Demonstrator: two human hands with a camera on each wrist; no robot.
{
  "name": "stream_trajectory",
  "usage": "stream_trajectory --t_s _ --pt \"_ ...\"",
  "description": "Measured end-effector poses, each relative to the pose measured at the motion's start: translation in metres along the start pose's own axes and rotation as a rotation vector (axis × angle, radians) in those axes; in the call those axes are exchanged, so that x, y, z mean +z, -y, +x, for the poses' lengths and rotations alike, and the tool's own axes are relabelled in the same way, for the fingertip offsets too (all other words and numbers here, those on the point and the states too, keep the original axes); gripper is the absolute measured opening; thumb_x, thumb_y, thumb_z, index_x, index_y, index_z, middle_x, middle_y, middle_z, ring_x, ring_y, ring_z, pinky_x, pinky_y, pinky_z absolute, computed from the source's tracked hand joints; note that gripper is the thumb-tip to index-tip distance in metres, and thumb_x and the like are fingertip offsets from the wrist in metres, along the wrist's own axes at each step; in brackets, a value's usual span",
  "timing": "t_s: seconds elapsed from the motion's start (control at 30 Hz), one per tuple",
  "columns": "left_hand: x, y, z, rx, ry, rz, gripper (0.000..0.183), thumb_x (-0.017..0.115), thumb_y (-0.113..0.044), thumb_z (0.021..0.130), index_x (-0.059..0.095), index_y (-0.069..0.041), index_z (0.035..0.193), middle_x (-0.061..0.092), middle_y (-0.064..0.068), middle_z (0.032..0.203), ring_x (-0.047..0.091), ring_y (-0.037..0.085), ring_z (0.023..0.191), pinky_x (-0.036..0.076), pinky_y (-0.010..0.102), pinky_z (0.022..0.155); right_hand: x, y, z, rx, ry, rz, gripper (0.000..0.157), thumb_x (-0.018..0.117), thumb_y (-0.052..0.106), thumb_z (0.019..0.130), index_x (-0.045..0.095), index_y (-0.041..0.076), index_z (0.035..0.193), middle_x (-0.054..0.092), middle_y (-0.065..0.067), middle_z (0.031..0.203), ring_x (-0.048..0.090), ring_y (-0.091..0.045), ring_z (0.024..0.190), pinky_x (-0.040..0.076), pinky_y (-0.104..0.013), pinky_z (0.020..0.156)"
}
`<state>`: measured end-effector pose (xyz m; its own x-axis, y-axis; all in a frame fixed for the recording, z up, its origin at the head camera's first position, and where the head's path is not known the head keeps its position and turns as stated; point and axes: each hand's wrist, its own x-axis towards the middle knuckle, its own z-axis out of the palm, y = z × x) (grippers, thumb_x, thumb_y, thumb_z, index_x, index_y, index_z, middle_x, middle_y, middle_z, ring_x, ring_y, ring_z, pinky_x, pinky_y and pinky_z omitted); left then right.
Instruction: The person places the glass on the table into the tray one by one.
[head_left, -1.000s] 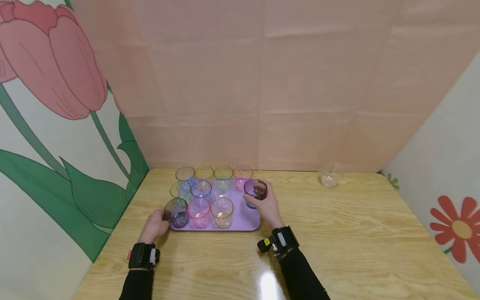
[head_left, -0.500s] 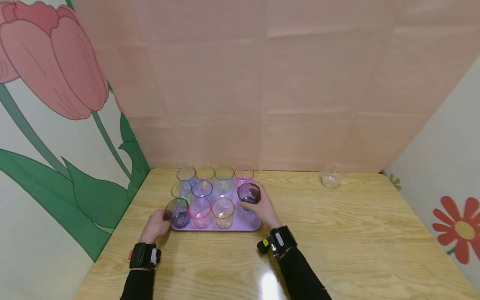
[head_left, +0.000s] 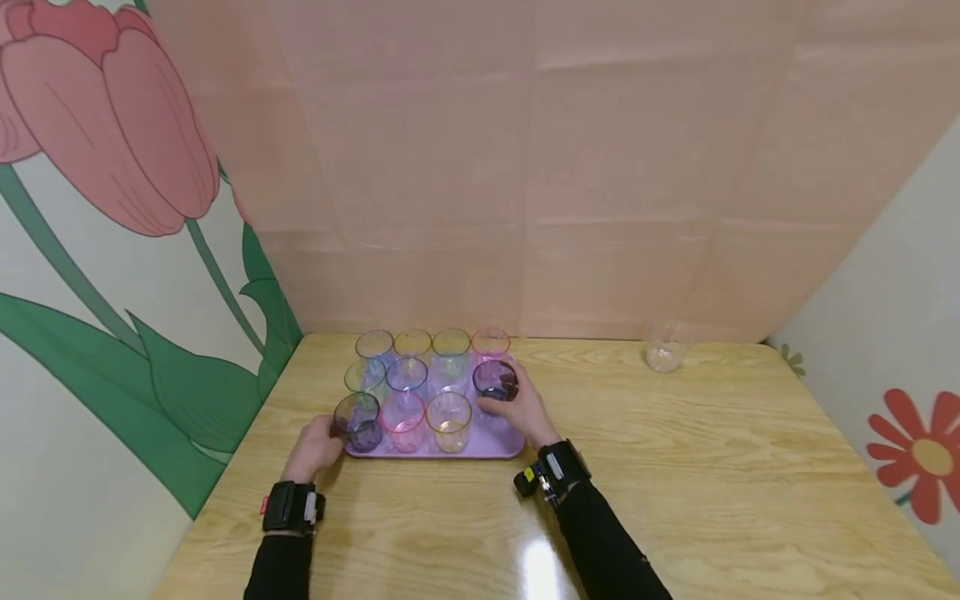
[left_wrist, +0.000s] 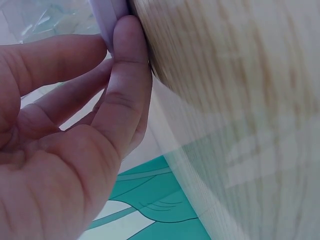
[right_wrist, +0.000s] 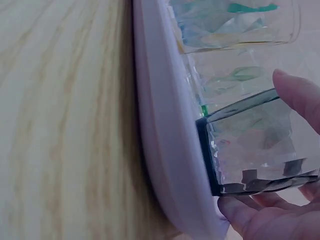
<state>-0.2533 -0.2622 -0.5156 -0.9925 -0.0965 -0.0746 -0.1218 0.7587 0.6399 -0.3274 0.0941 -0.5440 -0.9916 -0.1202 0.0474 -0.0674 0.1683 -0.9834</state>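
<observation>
A purple tray [head_left: 487,443] carries rows of tinted clear glasses in several colours. At its front left corner my left hand [head_left: 316,447] pinches the tray's edge [left_wrist: 111,20], beside a dark glass [head_left: 357,423]. On the right half of the tray, my right hand [head_left: 527,408] grips another dark glass [head_left: 495,382], thumb on one side and fingers on the other. In the right wrist view, the base of this held glass [right_wrist: 260,145] is close over the tray, just inside the rim. A pink glass [head_left: 491,342] stands behind it and a yellow-rimmed glass [head_left: 449,422] to its front left.
A small clear glass vessel [head_left: 665,354] stands apart near the back right edge of the wooden table [head_left: 712,467]. A pinkish covering [head_left: 615,167] hangs at the back, and painted walls rise at both sides.
My right hand has moved a little to the left, bringing the dark glass further in over the tray. The left hand stays at the tray's corner.
</observation>
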Motion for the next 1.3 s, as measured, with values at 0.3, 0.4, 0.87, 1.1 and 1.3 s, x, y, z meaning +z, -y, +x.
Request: stream_trajectory --t_s 0.3,0.4,0.87,1.1,1.3 --pt "0.0002 -0.0002 0.0015 -0.027 0.019 0.01 0.02 0.06 0.0 0.09 0.07 0.01 0.105 0.073 0.02 0.099 0.062 0.028 0.086 0.052 0.04 0.076 0.0046 -0.0056 0.0064 0.031 -0.045 -0.062 0.086 0.089 0.013 0.084 0.042 0.0 0.154 0.056 -0.029 0.15 0.055 -0.045 0.14 0.042 -0.056 0.119" --pt "0.0011 0.0012 0.0007 -0.033 0.018 0.007 0.021 0.06 0.0 0.09 0.07 0.01 0.105 0.073 0.02 0.099 0.062 0.029 0.086 0.052 0.04 0.076 0.0056 -0.0064 0.0065 0.039 -0.047 -0.08 0.088 0.089 0.013 0.084 0.04 0.0 0.156 0.055 -0.029 0.151 0.053 -0.046 0.141 0.041 -0.057 0.12" --pt "0.0027 0.0016 0.0018 -0.028 0.006 0.002 0.018 0.06 0.0 0.09 0.071 0.008 0.102 0.073 0.019 0.097 0.062 0.028 0.087 0.05 0.037 0.075 0.0078 -0.0043 0.0065 0.017 -0.065 -0.089 0.087 0.088 0.01 0.084 0.04 0.001 0.156 0.051 -0.031 0.155 0.049 -0.048 0.145 0.037 -0.058 0.123" --pt "0.0014 -0.0007 0.0004 -0.024 0.003 -0.001 0.016 0.061 0.0 0.089 0.07 0.008 0.099 0.071 0.016 0.093 0.06 0.027 0.084 0.048 0.035 0.072 0.0077 -0.006 0.0071 0.023 -0.065 -0.086 0.087 0.088 0.01 0.085 0.04 0.001 0.157 0.051 -0.031 0.155 0.048 -0.048 0.146 0.036 -0.058 0.123" --pt "0.0014 -0.0019 -0.0004 -0.025 0.007 0.003 0.019 0.061 0.001 0.09 0.071 0.01 0.103 0.074 0.02 0.099 0.064 0.028 0.088 0.055 0.047 0.083 0.0077 -0.0066 0.0068 0.028 -0.057 -0.071 0.097 0.089 0.006 0.082 0.033 0.001 0.161 0.046 -0.03 0.159 0.044 -0.047 0.15 0.033 -0.057 0.126"
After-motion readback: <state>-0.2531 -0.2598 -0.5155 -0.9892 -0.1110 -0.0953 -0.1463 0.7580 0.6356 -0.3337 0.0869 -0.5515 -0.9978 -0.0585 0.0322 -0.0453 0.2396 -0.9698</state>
